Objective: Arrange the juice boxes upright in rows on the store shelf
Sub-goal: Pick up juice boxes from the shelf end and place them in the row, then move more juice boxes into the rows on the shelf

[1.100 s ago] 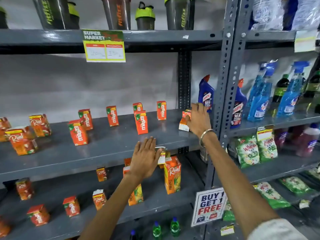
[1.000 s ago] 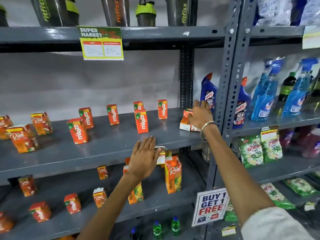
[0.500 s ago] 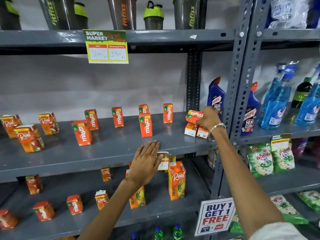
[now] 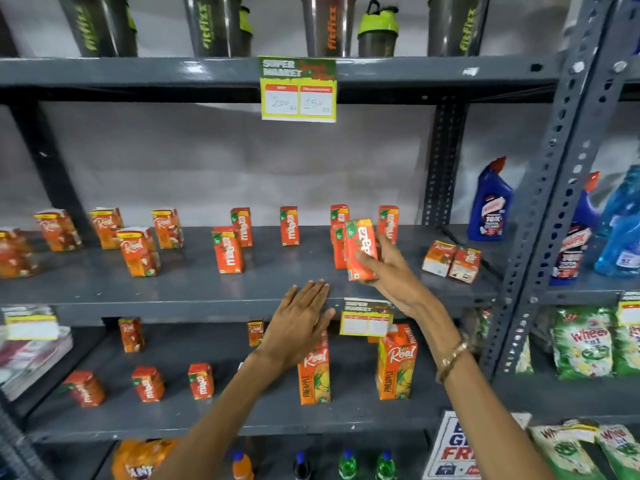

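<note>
My right hand point(image 4: 391, 271) grips a small orange Maaza juice box point(image 4: 360, 252), held nearly upright just above the middle grey shelf point(image 4: 194, 285). Behind it stand other upright Maaza boxes point(image 4: 289, 226). Two small boxes point(image 4: 450, 261) lie on their sides at the shelf's right end. Several Real juice boxes point(image 4: 138, 251) stand at the left. My left hand point(image 4: 301, 323) rests flat with fingers spread on the shelf's front edge, holding nothing.
Tall Real pineapple cartons point(image 4: 396, 363) and small boxes stand on the lower shelf. Blue cleaner bottles point(image 4: 490, 202) stand right of the perforated upright post point(image 4: 540, 209). A price tag point(image 4: 365, 317) hangs on the shelf edge. Shaker bottles point(image 4: 329, 26) line the top shelf.
My right hand lifted a Maaza box from the pile at the shelf's right end and carried it left toward the standing boxes. My left hand stayed on the shelf edge.
</note>
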{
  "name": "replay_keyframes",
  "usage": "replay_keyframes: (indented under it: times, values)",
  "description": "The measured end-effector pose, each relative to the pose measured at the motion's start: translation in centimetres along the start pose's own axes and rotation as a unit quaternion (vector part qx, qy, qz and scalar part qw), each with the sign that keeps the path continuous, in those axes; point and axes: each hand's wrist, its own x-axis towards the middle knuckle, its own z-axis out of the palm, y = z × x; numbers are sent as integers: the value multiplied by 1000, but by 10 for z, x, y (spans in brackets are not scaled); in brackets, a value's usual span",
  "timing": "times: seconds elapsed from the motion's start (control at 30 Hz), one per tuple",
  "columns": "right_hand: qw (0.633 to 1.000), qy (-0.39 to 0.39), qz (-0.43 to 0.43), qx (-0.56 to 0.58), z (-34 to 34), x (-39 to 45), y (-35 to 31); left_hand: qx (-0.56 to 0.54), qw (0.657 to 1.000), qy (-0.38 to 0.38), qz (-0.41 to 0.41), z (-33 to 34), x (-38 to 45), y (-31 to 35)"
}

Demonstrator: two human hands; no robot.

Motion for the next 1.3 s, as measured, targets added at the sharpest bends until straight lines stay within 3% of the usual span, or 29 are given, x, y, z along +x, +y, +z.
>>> replay_keyframes:
  times: [0.13, 0.33, 0.53, 0.87, 1.0, 1.07, 1.17, 1.3]
  values:
    - [1000, 0, 9, -15, 61, 21, 15, 13, 1000, 4, -24, -17, -27, -47]
    - [994, 63, -18, -85, 124, 61, 38, 33, 999, -5, -37, -30, -51, -96]
    - [986, 90, -3, -140, 132, 89, 49, 24, 999, -2, -28, -29, -57, -111]
    - [984, 41, 11, -173, 134, 90, 43, 7, 999, -4, -33, -31, -59, -109]
    - [974, 87, -18, -209, 128, 64, 36, 7, 999, -2, -41, -32, -59, -105]
    - [951, 157, -71, -256, 111, 40, 33, 10, 999, -8, -44, -29, -57, -100]
    - [889, 285, -141, -329, 64, 7, 21, 13, 999, -6, -38, -25, -47, -83]
    - [811, 354, -86, -458, -13, -6, 3, -12, 999, -13, -29, -16, -21, -45]
